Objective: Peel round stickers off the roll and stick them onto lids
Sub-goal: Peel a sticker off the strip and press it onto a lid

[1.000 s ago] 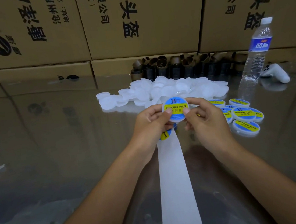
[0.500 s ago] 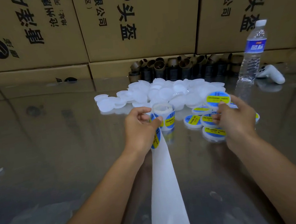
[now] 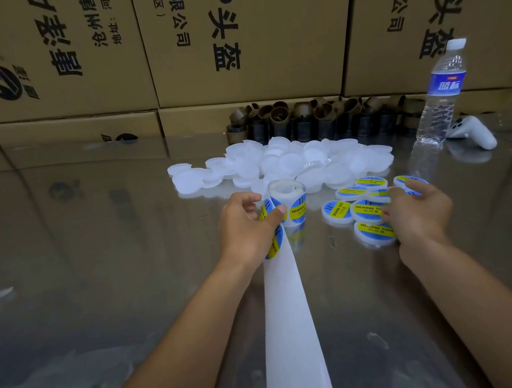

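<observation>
Gripping the roll (image 3: pixel 286 189) beside the blank lids (image 3: pixel 292 161), the left hand (image 3: pixel 243 233) thumbs a sticker (image 3: pixel 297 213). The right hand (image 3: pixel 417 211) lies over labelled lids (image 3: pixel 367 210); grip unclear. Stickers look thin, floppy: lift by an edge.

The left half of the glossy reflective tabletop (image 3: pixel 95 242) is open from near to far. Down the middle, a white paper backing strip (image 3: pixel 288 317) runs to an upright roll of blue and yellow round stickers (image 3: pixel 290 204), gripped by the left hand (image 3: pixel 246 229). Just beyond, a heap of white translucent plastic lids (image 3: pixel 292 161) bars the way, backed by dark cardboard tubes (image 3: pixel 303 119) and a wall of brown cardboard boxes (image 3: pixel 232 38). On the right, blue-and-yellow labelled lids (image 3: pixel 372 232) cluster under the right hand (image 3: pixel 421 211). A clear plastic water bottle (image 3: pixel 440 95) and a white controller (image 3: pixel 472 133) stand far right. Bare tabletop shows between the strip and the right forearm.
</observation>
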`<state>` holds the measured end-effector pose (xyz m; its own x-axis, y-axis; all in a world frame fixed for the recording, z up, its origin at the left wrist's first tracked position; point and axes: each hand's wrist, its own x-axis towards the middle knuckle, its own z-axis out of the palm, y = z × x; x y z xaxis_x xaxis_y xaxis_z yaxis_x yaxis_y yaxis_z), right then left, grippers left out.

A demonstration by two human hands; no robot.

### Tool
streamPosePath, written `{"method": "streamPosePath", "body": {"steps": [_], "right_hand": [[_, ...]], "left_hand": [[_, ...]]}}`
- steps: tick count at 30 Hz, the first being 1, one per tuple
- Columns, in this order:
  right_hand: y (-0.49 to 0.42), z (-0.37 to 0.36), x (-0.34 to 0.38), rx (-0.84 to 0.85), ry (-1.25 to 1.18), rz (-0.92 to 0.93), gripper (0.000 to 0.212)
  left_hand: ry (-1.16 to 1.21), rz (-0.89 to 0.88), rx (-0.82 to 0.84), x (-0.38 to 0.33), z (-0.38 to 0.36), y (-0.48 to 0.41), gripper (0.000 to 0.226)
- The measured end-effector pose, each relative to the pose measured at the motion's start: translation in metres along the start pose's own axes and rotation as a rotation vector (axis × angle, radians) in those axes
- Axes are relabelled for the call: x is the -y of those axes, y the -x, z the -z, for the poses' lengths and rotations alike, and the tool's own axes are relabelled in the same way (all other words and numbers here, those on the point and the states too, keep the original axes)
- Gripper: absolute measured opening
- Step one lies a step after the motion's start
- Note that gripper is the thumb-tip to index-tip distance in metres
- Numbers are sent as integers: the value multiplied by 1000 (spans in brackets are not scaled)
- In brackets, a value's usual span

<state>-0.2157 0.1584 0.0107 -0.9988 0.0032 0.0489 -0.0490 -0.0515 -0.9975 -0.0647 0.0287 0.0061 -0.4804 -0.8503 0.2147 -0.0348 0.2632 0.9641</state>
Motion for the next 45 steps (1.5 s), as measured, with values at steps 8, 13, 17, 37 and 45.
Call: {"method": "streamPosePath", "body": {"steps": [8, 13, 17, 37, 45], "right_hand": [[27, -5, 2, 107, 181, 455, 24], [44, -11, -1, 281, 240, 644, 30], [51, -13, -6, 350, 276, 733, 29], [53, -18, -11, 472, 346, 872, 23], [52, -17, -10, 466, 351, 845, 22]], "left_hand": [[43, -6, -92, 2, 2, -6, 12], [-43, -12, -148, 8, 11, -26, 24], [-163, -23, -137, 8, 16, -53, 30], [-331, 136, 50, 19, -16, -115, 45], [64, 184, -49, -5, 23, -80, 12]]}}
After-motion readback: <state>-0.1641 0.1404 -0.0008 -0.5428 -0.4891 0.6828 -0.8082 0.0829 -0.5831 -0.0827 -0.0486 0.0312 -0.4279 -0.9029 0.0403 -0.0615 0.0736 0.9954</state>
